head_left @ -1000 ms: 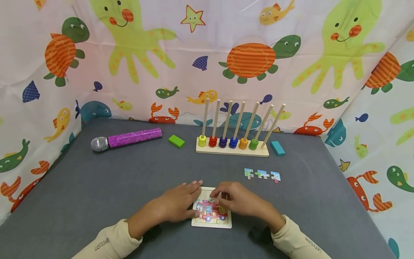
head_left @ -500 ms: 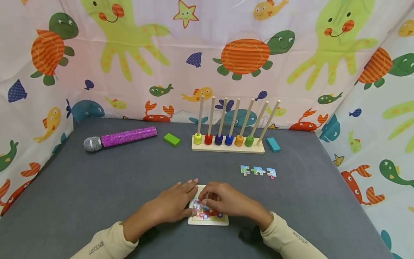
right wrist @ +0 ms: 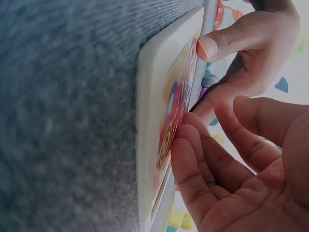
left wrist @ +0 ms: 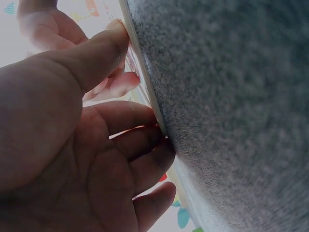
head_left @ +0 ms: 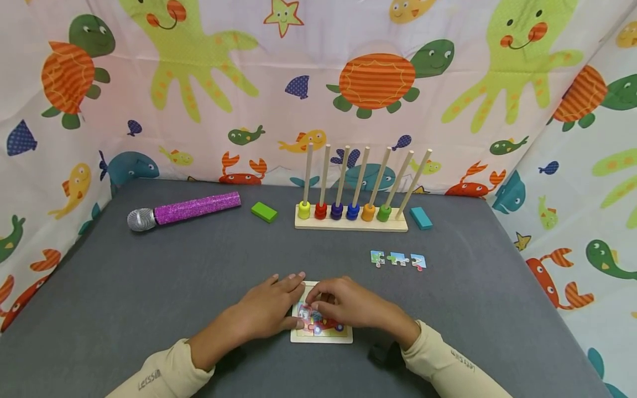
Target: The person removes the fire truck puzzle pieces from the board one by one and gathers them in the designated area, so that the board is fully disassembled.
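A small wooden jigsaw puzzle (head_left: 323,338) with a red vehicle picture lies in its pale tray, low in the head view. My left hand (head_left: 266,309) rests along its left side, fingers extended and thumb on the picture. In the left wrist view, that hand's thumb (left wrist: 104,53) presses the board's edge. Over the puzzle is my right hand (head_left: 350,304), hiding its upper middle. Seen from the right wrist, several bent fingers (right wrist: 186,159) touch the picture, while thumb and index finger stand off it with no piece visible between them.
Three loose jigsaw pieces (head_left: 398,258) lie beyond the puzzle to the right. Farther back stand a wooden peg rack (head_left: 348,224) with coloured rings, a green block (head_left: 264,212) and a teal block (head_left: 421,218). A glittery purple microphone (head_left: 196,209) lies back left, before a printed curtain (head_left: 199,138).
My right hand has shifted left across the puzzle, its fingertips now nearer my left hand. My left hand keeps its place on the board. The head view has tilted slightly.
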`<state>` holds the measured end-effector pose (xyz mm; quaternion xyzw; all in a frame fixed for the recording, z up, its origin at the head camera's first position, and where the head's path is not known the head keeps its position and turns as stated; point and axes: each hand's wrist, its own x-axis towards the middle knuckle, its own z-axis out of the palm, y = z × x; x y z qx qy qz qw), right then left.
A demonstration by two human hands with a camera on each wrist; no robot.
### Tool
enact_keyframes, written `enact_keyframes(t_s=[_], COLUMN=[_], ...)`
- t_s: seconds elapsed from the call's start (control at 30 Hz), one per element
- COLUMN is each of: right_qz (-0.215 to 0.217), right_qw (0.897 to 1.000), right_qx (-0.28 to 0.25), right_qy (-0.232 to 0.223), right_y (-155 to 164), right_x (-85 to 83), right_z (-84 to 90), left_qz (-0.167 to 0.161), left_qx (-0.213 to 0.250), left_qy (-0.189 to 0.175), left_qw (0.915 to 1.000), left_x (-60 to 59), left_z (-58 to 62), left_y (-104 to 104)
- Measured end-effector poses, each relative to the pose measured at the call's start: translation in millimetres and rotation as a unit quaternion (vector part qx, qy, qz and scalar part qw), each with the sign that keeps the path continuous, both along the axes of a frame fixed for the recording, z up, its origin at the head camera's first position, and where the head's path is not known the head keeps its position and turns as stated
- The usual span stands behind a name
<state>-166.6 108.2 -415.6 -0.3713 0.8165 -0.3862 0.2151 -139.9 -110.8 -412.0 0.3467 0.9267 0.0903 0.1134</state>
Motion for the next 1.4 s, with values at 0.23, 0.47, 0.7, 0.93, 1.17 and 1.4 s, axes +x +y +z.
enact_keyframes(t_s=[0.23, 0.47, 0.7, 0.93, 1.17, 1.4], right_qz=[0.022, 0.022, 0.015, 0.023, 0.022, -0.005], right_qw=[1.000, 0.999, 0.999, 0.998, 0.999, 0.998], right_qx=[-0.003, -0.008, -0.007, -0.008, -0.012, -0.025], right_qy=[0.018, 0.043, 0.052, 0.053, 0.038, 0.061], right_y=[-1.4, 0.1, -0.4, -3.3, -4.0, 3.6], right_x=[-1.4, 1.9, 4.3, 3.3, 2.1, -1.2], right_z=[0.8, -2.8, -4.1, -0.7, -0.8, 6.0], left_qz=[-0.001, -0.001, -0.014, -0.013, -0.026, -0.024], left_qx=[0.000, -0.001, -0.009, -0.008, -0.018, -0.023], left_qy=[0.006, -0.018, -0.017, -0.016, -0.003, -0.011], left_qw=[1.0000, 0.9998, 0.9997, 0.9998, 0.9995, 0.9994], left_x=[-2.2, 2.1, 2.4, 0.1, 1.0, 1.1], left_z=[0.4, -0.1, -3.0, -3.6, -3.2, -2.5], left_y=[-1.2, 0.4, -1.1, -4.2, -5.3, -6.0])
